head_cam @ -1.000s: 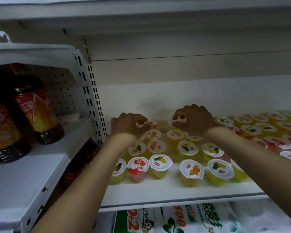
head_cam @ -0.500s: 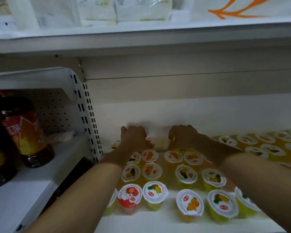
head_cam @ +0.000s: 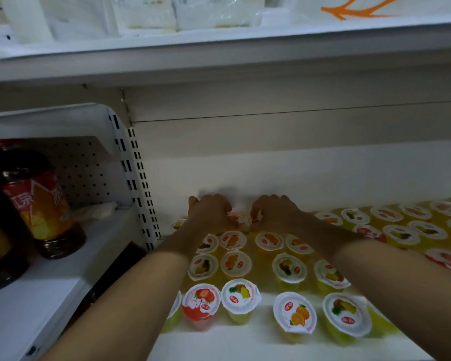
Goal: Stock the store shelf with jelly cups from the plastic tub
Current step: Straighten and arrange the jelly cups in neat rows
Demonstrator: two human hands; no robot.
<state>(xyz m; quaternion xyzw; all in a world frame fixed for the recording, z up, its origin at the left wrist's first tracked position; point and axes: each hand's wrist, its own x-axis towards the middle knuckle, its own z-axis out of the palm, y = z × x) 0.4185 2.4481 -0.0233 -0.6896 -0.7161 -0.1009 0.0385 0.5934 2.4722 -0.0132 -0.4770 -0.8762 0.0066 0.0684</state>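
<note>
Front edge of the shelf: a row of jelly cups, foil lids up. The strawberry cup has a red-and-white lid; beside it sits a pineapple cup, then an orange cup. Each lid carries a small red oval logo, too blurred to read.

These look light, small and rigid-walled, with thin peel-off foil that would likely dent or puncture under a fingertip. Best taken by the sidewall just under the rim, not by the lid. Smooth plastic, probably slippery if damp.

Further in, rows of cups run back in tidy lines.

At the back, near the rear wall, both hands are curled knuckles-up. The left hand and the right hand each seem to pinch a cup against the back row; the fingertips are hidden, so the grip is a guess.

No plastic tub in view.

Left bay: dark drink bottles, orange-red labels with Chinese characters, not legible. Upper shelf: white packets.
</note>
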